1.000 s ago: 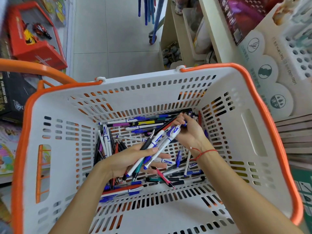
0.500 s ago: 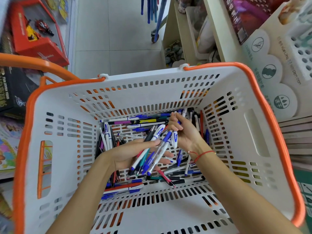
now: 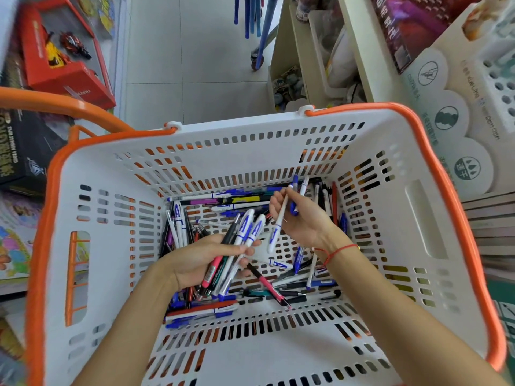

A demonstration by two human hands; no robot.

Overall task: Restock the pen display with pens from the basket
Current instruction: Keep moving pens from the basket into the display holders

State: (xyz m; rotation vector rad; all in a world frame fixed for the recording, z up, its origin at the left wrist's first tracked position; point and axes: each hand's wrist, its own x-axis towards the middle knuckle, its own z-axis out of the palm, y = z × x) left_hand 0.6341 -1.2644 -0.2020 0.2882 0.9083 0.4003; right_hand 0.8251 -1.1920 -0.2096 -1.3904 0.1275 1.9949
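The right hand (image 3: 303,218) now sits higher above the loose pens in the basket (image 3: 111,288) than a second ago, its grip on a white pen with blue cap (image 3: 278,218) lifted clear. The bundle of pens (image 3: 237,246) in the left hand (image 3: 200,260) has grown, fanning wider.
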